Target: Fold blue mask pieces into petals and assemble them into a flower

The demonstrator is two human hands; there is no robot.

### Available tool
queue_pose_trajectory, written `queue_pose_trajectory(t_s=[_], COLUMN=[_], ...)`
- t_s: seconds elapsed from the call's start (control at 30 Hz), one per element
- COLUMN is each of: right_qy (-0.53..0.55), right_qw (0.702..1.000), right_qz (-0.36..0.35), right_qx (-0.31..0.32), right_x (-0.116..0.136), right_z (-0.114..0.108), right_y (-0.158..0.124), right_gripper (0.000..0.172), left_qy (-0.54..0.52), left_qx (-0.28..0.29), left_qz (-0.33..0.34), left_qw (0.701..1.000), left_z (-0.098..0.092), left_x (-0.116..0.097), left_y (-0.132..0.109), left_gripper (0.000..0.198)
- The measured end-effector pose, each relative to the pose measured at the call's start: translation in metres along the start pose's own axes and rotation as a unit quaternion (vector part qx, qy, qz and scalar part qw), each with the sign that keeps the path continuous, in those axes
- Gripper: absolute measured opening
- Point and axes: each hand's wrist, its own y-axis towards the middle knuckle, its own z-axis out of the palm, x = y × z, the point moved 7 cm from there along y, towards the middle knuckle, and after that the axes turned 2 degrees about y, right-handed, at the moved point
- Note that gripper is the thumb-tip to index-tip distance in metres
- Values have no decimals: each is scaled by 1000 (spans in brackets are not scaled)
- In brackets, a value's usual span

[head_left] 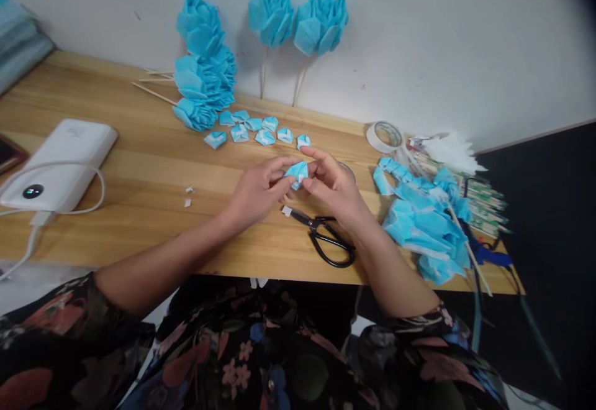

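Between my two hands is a small folded blue paper piece (298, 173), with a bit of white showing on its lower part. My left hand (258, 189) pinches its left side between thumb and fingers. On the other side, my right hand (335, 189) grips it with the thumb low and the index finger stretched above. Just below lie black-handled scissors (331, 242), with a white scrap (287, 210) at their tip. Beyond my fingers, several similar folded blue pieces (265, 136) lie in loose rows on the wooden table (153, 192).
Blue paper flowers on sticks (205, 74) lie at the back, and two more (321, 25) lean on the wall. At right are a tape roll (384, 137), crumpled blue paper (423, 223) and a blue-handled tool (493, 256). A white power bank (69, 155) with cable sits left.
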Motion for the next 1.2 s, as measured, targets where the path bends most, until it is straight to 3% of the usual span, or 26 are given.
queue_pose_trajectory(t_s=[0.23, 0.5, 0.87, 1.2], right_qy=[-26, -14, 35, 43], right_qw=[999, 999, 998, 998], right_qz=[-3, -3, 24, 17], right_qx=[-18, -39, -38, -31], right_x=[0, -1, -2, -6], right_z=[-4, -7, -10, -2], right_y=[1, 2, 2, 2], right_gripper=[53, 55, 44, 57], left_qy=[-42, 11, 51, 58], left_qx=[44, 41, 38, 67], left_qz=[-30, -74, -103, -93], left_qw=[998, 996, 993, 992], left_z=[2, 0, -1, 4], left_x=[-5, -6, -7, 4], left_y=[1, 0, 0, 0], left_gripper=[38, 10, 15, 19])
